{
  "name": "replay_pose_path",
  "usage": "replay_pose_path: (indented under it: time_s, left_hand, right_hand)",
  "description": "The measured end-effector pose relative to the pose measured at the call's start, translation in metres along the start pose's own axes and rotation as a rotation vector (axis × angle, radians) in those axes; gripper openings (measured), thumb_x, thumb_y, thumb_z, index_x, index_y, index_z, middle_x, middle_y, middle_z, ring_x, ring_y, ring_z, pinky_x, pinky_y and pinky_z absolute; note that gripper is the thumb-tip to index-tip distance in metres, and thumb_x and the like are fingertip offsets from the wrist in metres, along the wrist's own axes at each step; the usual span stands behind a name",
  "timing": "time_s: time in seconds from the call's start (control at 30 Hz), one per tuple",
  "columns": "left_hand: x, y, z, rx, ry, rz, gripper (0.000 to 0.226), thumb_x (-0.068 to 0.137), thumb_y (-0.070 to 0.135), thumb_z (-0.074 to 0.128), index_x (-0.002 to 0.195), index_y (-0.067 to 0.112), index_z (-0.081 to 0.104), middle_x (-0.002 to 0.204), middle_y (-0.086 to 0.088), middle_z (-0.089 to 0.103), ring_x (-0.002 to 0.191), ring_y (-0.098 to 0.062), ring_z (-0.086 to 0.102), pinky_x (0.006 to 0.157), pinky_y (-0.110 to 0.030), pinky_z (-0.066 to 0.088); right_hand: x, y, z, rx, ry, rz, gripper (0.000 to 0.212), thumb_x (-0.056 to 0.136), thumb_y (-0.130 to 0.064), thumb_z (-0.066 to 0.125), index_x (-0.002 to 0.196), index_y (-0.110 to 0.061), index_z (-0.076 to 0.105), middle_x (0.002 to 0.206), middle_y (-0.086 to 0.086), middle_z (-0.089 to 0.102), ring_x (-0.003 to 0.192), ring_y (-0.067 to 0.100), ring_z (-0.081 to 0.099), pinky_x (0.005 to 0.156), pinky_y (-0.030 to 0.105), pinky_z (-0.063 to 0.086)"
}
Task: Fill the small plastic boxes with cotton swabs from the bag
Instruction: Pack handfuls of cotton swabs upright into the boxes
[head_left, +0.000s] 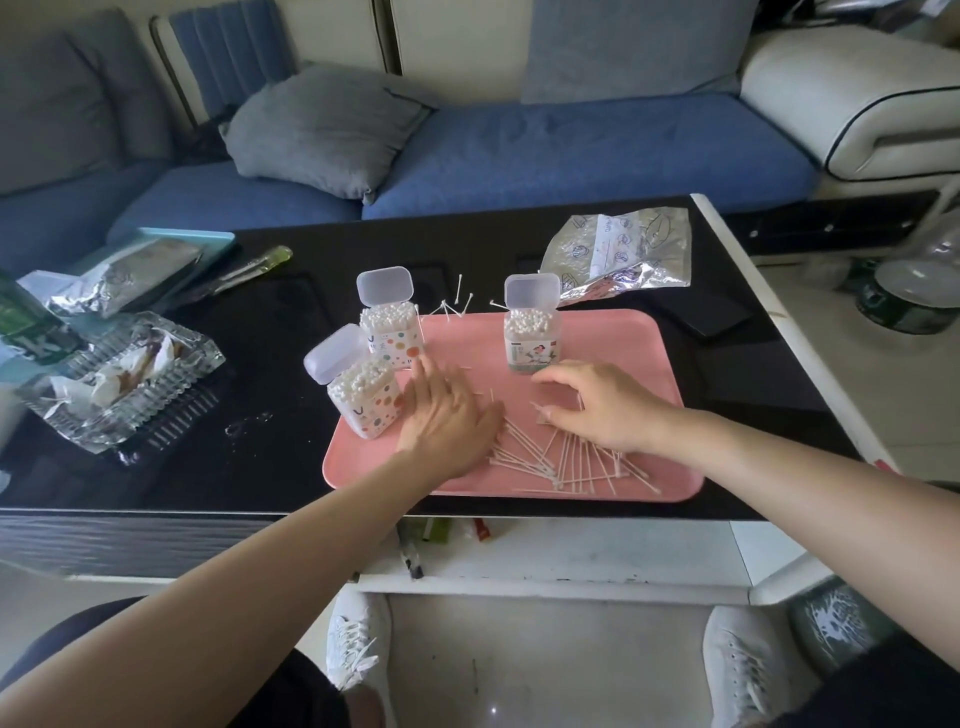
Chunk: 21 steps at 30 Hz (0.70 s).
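Note:
A pink tray (639, 332) lies on the black table. Three small plastic boxes stand on it with lids flipped open, all packed with swabs: a dotted box (366, 402) at the tray's left edge, a second dotted box (392, 330) behind it, and a green-printed box (531, 338) in the middle. Loose cotton swabs (566, 462) lie scattered near the tray's front. My left hand (447, 415) rests flat on the tray, fingers straight, beside the near dotted box. My right hand (602, 402) hovers over the swabs, its fingers curled down toward them. The silver swab bag (623, 252) lies behind the tray.
A few stray swabs (457, 306) lie past the tray's back edge. A glass dish with wrappers (124, 379), foil packets (124, 275) on a blue tray and a green-handled tool (260, 265) crowd the table's left. A dark phone (711, 314) lies right of the tray. A sofa stands behind.

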<state>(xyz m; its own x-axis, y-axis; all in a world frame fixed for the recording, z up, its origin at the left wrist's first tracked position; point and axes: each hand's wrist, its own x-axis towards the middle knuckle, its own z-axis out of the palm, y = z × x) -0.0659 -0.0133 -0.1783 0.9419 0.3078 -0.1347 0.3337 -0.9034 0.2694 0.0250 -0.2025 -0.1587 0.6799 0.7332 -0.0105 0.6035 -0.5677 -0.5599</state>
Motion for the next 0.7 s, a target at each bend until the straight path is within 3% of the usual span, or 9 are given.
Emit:
replay_pose_path:
  time_s: [0.13, 0.27, 0.33, 0.4, 0.47, 0.5, 0.57, 0.63, 0.7]
  left_hand:
    - [0.001, 0.003, 0.007, 0.03, 0.01, 0.031, 0.072, 0.103, 0.047, 0.024, 0.15, -0.007, 0.016, 0.159, -0.035, 0.005, 0.151, -0.042, 0.004, 0.125, -0.052, 0.008]
    - [-0.014, 0.002, 0.011, 0.025, 0.043, 0.249, 0.054, 0.1, 0.043, 0.028, 0.126, -0.002, 0.042, 0.141, -0.025, 0.041, 0.134, -0.036, 0.036, 0.115, -0.049, 0.031]
    - [-0.022, 0.003, 0.01, -0.089, 0.073, 0.365, 0.03, 0.103, 0.032, 0.037, 0.11, 0.006, 0.049, 0.121, -0.012, 0.054, 0.108, -0.027, 0.056, 0.094, -0.045, 0.049]
    - [-0.025, 0.003, 0.001, -0.198, 0.144, 0.425, 0.017, 0.103, 0.018, 0.041, 0.101, 0.007, 0.054, 0.105, -0.005, 0.064, 0.077, -0.023, 0.064, 0.066, -0.04, 0.052]
    - [-0.019, -0.001, -0.008, -0.189, 0.208, 0.398, 0.025, 0.104, 0.015, 0.04, 0.114, 0.003, 0.059, 0.131, -0.013, 0.063, 0.096, -0.031, 0.069, 0.074, -0.04, 0.055]
    - [-0.014, -0.004, -0.011, -0.138, 0.169, 0.348, 0.033, 0.105, 0.02, 0.038, 0.129, 0.004, 0.054, 0.149, -0.016, 0.049, 0.122, -0.034, 0.06, 0.094, -0.044, 0.051]
    - [-0.003, -0.012, -0.011, -0.009, 0.003, 0.27, 0.051, 0.108, 0.032, 0.029, 0.155, 0.013, 0.026, 0.167, -0.013, 0.013, 0.154, -0.032, 0.015, 0.122, -0.048, 0.018]
    - [0.002, -0.015, -0.006, 0.044, -0.091, 0.279, 0.059, 0.109, 0.041, 0.022, 0.161, 0.018, 0.008, 0.169, -0.006, -0.001, 0.155, -0.024, -0.005, 0.126, -0.044, 0.0]
    - [-0.001, -0.011, -0.004, -0.027, -0.069, 0.323, 0.058, 0.109, 0.039, 0.026, 0.161, 0.017, 0.014, 0.169, -0.004, 0.007, 0.156, -0.02, 0.0, 0.124, -0.034, -0.003]
  right_hand:
    - [-0.004, 0.004, -0.008, -0.049, -0.078, 0.023, 0.048, 0.096, -0.034, 0.063, 0.142, -0.023, 0.054, 0.146, -0.004, 0.053, 0.134, 0.015, 0.047, 0.112, 0.034, 0.037]
    - [-0.01, 0.007, -0.02, -0.017, -0.075, 0.051, 0.04, 0.097, -0.031, 0.063, 0.137, -0.027, 0.058, 0.1, -0.021, 0.058, 0.093, -0.002, 0.055, 0.08, 0.025, 0.043]
    - [-0.012, 0.01, -0.027, -0.023, -0.067, 0.053, 0.04, 0.096, -0.032, 0.064, 0.136, -0.028, 0.059, 0.114, -0.011, 0.065, 0.108, 0.009, 0.06, 0.092, 0.029, 0.047]
    - [-0.014, 0.01, -0.036, -0.031, -0.074, 0.059, 0.044, 0.095, -0.031, 0.066, 0.138, -0.025, 0.058, 0.133, -0.005, 0.062, 0.125, 0.014, 0.056, 0.106, 0.033, 0.044]
    - [-0.017, 0.009, -0.044, -0.07, -0.105, 0.088, 0.053, 0.094, -0.035, 0.067, 0.143, -0.022, 0.052, 0.143, -0.004, 0.056, 0.13, 0.016, 0.053, 0.108, 0.032, 0.042]
    - [-0.02, 0.01, -0.045, -0.108, -0.131, 0.112, 0.058, 0.093, -0.039, 0.067, 0.145, -0.021, 0.049, 0.145, -0.003, 0.053, 0.129, 0.017, 0.053, 0.107, 0.032, 0.042]
    - [-0.025, 0.009, -0.044, -0.176, -0.198, 0.152, 0.067, 0.09, -0.049, 0.067, 0.147, -0.021, 0.044, 0.14, 0.0, 0.05, 0.114, 0.019, 0.061, 0.099, 0.033, 0.048]
    - [-0.028, 0.009, -0.035, -0.226, -0.235, 0.168, 0.073, 0.088, -0.054, 0.067, 0.148, -0.021, 0.041, 0.126, -0.001, 0.043, 0.102, 0.019, 0.061, 0.093, 0.035, 0.05]
    - [-0.028, 0.007, -0.026, -0.243, -0.223, 0.158, 0.077, 0.086, -0.051, 0.071, 0.149, -0.02, 0.04, 0.12, -0.002, 0.039, 0.102, 0.019, 0.055, 0.092, 0.035, 0.048]
